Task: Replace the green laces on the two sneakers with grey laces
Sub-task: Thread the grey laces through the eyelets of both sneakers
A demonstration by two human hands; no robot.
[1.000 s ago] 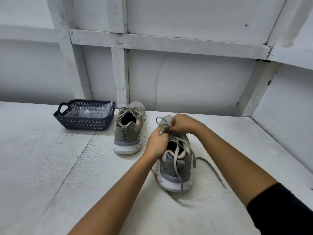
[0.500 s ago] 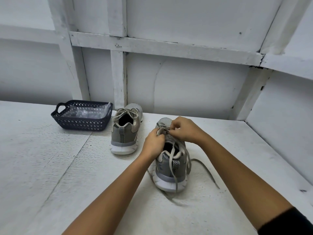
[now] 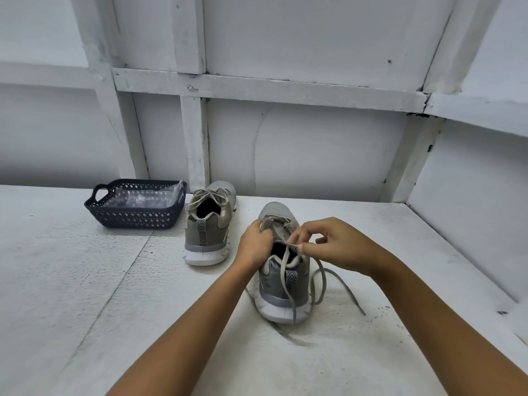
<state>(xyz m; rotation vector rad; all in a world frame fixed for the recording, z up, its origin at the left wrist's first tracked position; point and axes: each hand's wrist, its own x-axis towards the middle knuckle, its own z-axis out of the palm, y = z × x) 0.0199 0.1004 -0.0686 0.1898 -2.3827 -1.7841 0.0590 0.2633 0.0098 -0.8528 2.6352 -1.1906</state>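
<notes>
Two grey sneakers stand heel-toward-me on the white table [image 3: 85, 281]. The left sneaker [image 3: 207, 232] has its grey lace tied in a bow. On the right sneaker [image 3: 283, 284] a grey lace [image 3: 320, 284] is threaded, and its loose ends trail over the heel and onto the table. My left hand [image 3: 254, 244] grips a loop of that lace at the tongue. My right hand [image 3: 331, 244] pinches a strand of the same lace just above the shoe's opening.
A dark plastic basket [image 3: 134, 215] holding clear plastic bags sits at the back left, beside the left sneaker. White walls with wooden framing close off the back and the right side of the table.
My right hand has drawn away to the right and toward me, pulling a lace strand out from the tongue. My left hand stays at the tongue. The view has shifted slightly.
</notes>
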